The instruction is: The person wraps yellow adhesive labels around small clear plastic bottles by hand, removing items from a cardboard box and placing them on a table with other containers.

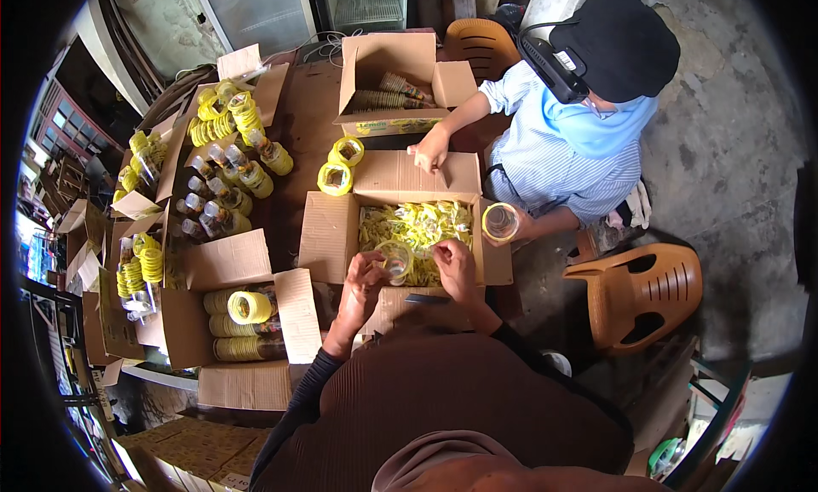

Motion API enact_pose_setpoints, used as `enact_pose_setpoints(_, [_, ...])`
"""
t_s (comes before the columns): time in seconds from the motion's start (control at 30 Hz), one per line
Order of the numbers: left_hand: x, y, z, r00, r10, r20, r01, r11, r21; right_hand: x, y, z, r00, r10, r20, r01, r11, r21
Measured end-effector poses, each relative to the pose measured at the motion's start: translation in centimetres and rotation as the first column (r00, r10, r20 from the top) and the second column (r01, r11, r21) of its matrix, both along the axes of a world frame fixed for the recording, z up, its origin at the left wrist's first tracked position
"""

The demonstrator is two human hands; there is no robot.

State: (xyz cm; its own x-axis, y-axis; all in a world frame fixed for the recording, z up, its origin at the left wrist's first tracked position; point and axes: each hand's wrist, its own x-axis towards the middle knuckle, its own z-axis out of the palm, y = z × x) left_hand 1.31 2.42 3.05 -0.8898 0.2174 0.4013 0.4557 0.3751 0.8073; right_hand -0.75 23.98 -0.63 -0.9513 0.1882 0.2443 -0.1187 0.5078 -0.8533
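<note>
In the middle of the head view, an open cardboard box point(328, 236) holds a heap of small yellow packets point(422, 221). Over its near side my left hand point(361, 283) grips a clear plastic cup point(395, 266) with a yellow rim, its mouth facing up. My right hand point(457, 272) is beside the cup, above the packets. Its fingers are curled together, and what they hold, if anything, is too small to tell. Below it lies a dark, flat object point(426, 299) on the near flap.
Across the box a co-worker point(567, 155) holds another clear cup point(501, 223). Two yellow-rimmed cups point(335, 178) stand beyond the left flap. Stacked cups fill a box point(247, 385) at the near left and a far box point(388, 126). Wrapped stacks point(217, 194) and an orange chair point(635, 296) flank the table.
</note>
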Motion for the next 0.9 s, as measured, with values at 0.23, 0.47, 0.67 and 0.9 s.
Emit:
enact_pose_setpoints(0.23, [0.0, -0.6, 0.1, 0.999, 0.015, 0.032, -0.015, 1.0, 0.005, -0.6, 2.7, -2.9, 0.992, 0.074, 0.099, -0.066, 0.994, -0.089])
enact_pose_setpoints(0.47, [-0.3, 0.4, 0.0, 0.997, -0.034, 0.065, 0.037, 0.998, -0.052, 0.1, 2.1, -1.9, 0.972, 0.229, -0.061, -0.226, 0.973, 0.05])
enact_pose_setpoints(0.67, [0.0, 1.5, 0.4, 0.978, -0.023, 0.207, 0.037, 0.998, -0.06, 0.5, 0.7, -0.4, 0.963, 0.232, 0.138, -0.179, 0.932, -0.314])
enact_pose_setpoints(0.9, [-0.1, 2.4, 0.8, 0.999, -0.025, -0.029, 0.022, 0.994, -0.112, 0.9, 1.2, 0.5, 0.892, 0.385, 0.238, -0.177, 0.781, -0.599])
